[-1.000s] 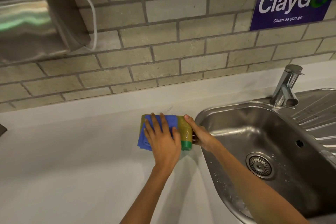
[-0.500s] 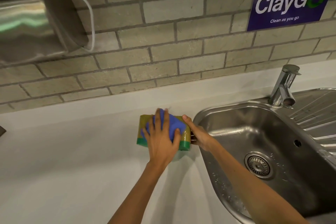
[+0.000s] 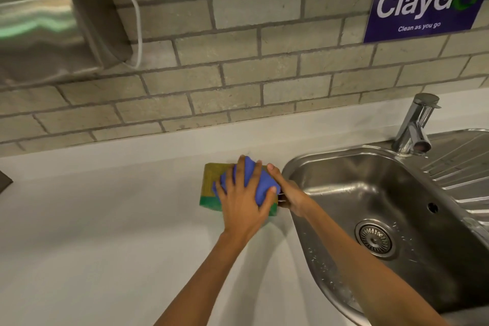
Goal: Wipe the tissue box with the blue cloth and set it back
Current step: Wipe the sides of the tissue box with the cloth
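Note:
The tissue box (image 3: 211, 180), olive-yellow on top with a green lower band, sits on the white counter just left of the sink. A bunched blue cloth (image 3: 260, 185) lies on the box's right half. My left hand (image 3: 242, 201) presses down on the cloth with fingers spread over it. My right hand (image 3: 288, 192) grips the box's right end, thumb on the top edge. Most of the box's top and right side is hidden by cloth and hands.
A steel sink (image 3: 325, 167) with a drain (image 3: 374, 239) and a tap (image 3: 414, 127) lies right of the box, with a ribbed drainboard (image 3: 465, 167) beyond. White counter (image 3: 92, 233) stretches left. A steel wall dispenser (image 3: 47, 26) hangs upper left on the brick wall.
My left hand has slid the blue cloth from the box's left part to its right half, bunching it up. The box's left top is uncovered. My right hand stays on the right end.

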`<action>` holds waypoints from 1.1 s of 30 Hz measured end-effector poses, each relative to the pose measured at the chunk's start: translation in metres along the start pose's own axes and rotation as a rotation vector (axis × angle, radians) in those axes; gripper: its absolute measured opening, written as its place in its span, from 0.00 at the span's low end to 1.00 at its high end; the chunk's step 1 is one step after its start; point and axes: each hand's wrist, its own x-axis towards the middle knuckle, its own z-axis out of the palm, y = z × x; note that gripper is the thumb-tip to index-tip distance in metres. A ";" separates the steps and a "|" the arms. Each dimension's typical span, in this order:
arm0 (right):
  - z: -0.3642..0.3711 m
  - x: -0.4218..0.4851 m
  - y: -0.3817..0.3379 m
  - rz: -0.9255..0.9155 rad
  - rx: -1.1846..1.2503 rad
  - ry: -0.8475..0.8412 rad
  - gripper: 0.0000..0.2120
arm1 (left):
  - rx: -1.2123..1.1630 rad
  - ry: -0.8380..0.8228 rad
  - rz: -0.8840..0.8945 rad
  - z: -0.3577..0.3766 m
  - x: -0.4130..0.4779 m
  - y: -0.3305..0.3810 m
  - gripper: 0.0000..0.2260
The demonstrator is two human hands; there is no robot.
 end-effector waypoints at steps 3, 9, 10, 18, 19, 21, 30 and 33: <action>-0.004 -0.001 -0.002 -0.013 -0.036 -0.017 0.31 | 0.102 -0.009 0.192 0.012 -0.017 -0.001 0.26; -0.001 -0.001 -0.001 -0.011 -0.016 -0.003 0.32 | 0.011 0.098 0.134 0.013 -0.015 -0.052 0.28; 0.001 -0.001 -0.001 -0.009 0.000 0.002 0.30 | -0.054 0.135 0.038 0.012 -0.012 -0.058 0.28; 0.037 0.006 0.001 -0.146 0.084 0.232 0.22 | -0.439 0.283 -0.515 0.025 0.003 -0.019 0.27; 0.041 0.006 0.000 -0.187 0.096 0.255 0.19 | -0.475 0.265 -0.472 0.027 -0.005 -0.008 0.27; 0.047 0.004 -0.001 -0.246 0.152 0.274 0.13 | -0.542 0.250 -0.373 0.030 -0.019 0.005 0.27; 0.051 -0.013 0.010 -0.227 0.095 0.245 0.27 | -0.840 0.265 -0.658 0.009 -0.006 -0.032 0.21; 0.054 -0.017 0.012 -0.215 0.093 0.282 0.29 | -0.930 0.213 -0.796 0.002 -0.005 -0.039 0.25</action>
